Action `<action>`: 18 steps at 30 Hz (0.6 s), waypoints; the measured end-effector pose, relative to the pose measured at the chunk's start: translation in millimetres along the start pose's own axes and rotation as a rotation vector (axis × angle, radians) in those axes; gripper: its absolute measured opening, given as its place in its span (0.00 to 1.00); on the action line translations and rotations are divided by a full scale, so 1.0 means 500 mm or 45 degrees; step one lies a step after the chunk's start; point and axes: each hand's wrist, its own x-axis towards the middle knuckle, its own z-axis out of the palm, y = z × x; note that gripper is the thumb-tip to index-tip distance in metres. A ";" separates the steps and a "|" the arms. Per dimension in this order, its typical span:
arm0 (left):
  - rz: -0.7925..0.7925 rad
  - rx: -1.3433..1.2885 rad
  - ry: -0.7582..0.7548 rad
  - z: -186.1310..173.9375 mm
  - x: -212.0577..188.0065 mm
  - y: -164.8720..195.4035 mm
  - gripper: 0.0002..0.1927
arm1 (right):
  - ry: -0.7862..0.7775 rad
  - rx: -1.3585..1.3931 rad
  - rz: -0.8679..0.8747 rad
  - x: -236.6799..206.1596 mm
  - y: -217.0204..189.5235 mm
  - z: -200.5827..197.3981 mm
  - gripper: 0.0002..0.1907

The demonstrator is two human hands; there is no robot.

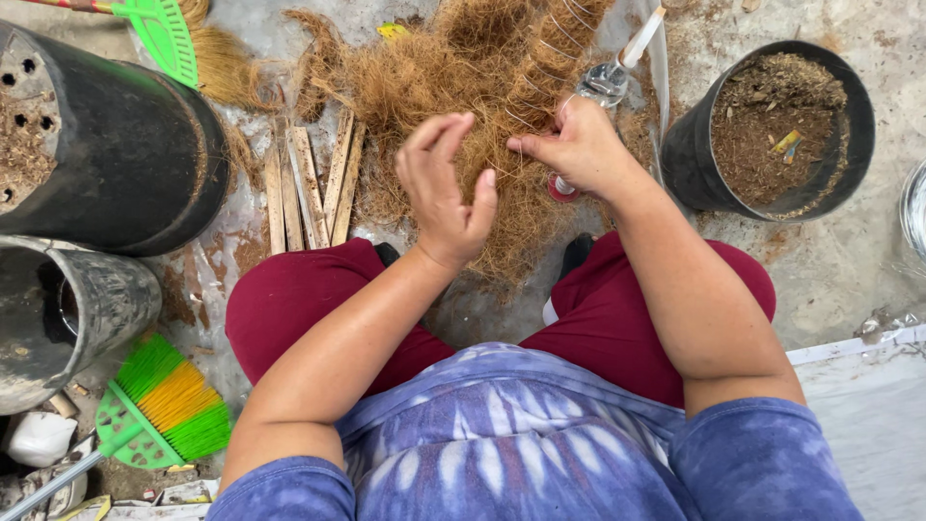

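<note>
- Our left hand point(446, 193) cups the fibre point(463, 87), grip half apart.
- Our right hand point(579, 145) pinches a thin wire point(540, 92), grip together.
- Pots point(767, 125) and slats point(309, 188) hem both sides.

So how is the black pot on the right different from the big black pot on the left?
The black pot on the right stands upright; the big black pot on the left lies tipped on its side. The right pot shows its open top, filled with brown crumbly material; the left pot shows its holed bottom. The left pot looks bigger in the picture. Both are black and round.
</note>
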 end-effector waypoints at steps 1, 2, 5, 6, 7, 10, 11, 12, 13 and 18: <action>0.009 -0.024 -0.047 0.000 -0.004 0.006 0.31 | -0.014 -0.031 -0.014 0.001 -0.007 0.000 0.24; 0.017 -0.048 -0.095 0.001 -0.008 0.010 0.32 | -0.029 -0.062 -0.028 0.000 -0.015 0.000 0.21; -0.086 -0.082 -0.258 0.016 -0.013 0.005 0.35 | -0.099 0.070 -0.037 -0.006 -0.037 0.004 0.14; -0.140 -0.088 -0.315 0.023 -0.012 -0.001 0.36 | -0.125 0.151 -0.034 -0.009 -0.042 0.006 0.12; -0.155 -0.213 -0.363 0.029 -0.011 -0.011 0.36 | -0.153 0.232 -0.065 -0.010 -0.047 0.008 0.11; -0.225 -0.513 -0.460 0.050 -0.007 -0.041 0.34 | -0.227 0.376 -0.094 -0.012 -0.053 0.007 0.11; -0.261 -0.567 -0.470 0.059 -0.007 -0.049 0.33 | -0.237 0.359 -0.058 -0.012 -0.052 0.004 0.11; -0.297 -0.622 -0.482 0.066 -0.009 -0.056 0.32 | -0.246 0.343 -0.021 -0.012 -0.050 0.001 0.11; -0.321 -0.719 -0.500 0.071 -0.013 -0.062 0.30 | -0.273 0.416 -0.041 -0.012 -0.048 0.000 0.12; -0.496 -1.102 -0.595 0.092 -0.021 -0.094 0.17 | -0.380 0.581 -0.137 -0.008 -0.035 -0.001 0.15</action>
